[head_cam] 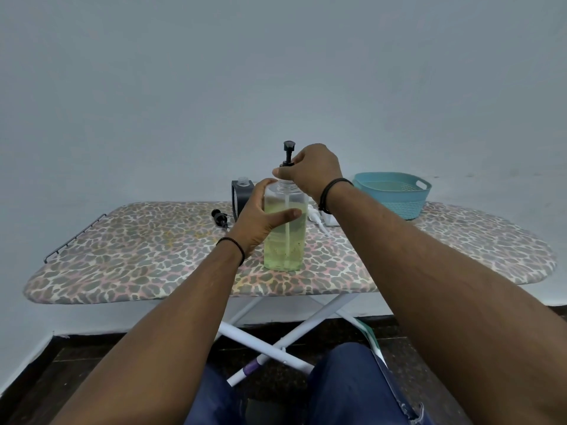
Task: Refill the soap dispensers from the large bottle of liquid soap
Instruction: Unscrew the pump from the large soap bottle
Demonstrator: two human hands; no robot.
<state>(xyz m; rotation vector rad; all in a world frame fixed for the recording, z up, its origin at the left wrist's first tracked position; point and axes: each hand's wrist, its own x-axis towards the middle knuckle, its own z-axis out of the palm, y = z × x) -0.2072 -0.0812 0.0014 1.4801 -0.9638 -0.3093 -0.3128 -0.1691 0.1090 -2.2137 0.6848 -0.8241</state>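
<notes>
Left hand (pixel 260 216) grips the upright bottle (pixel 285 228); right hand (pixel 310 170) pinches the pump (pixel 288 154) at twelve o'clock, directly above.

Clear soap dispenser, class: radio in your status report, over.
Left hand grips clear plastic dispenser of yellow-green soap. Right hand pinches black pump collar. Nothing in the way.

Looks like a home, probably a laundry or utility corner. Cues: a folding ironing board (pixel 153 256) with leopard-print cover on white crossed legs (pixel 270 342) serves as the bench, a teal plastic basket (pixel 395 194) sits at its far right, against a plain pale painted wall (pixel 276 72) over dark floor tiles (pixel 76 357). No shop or lab fittings visible.
</notes>
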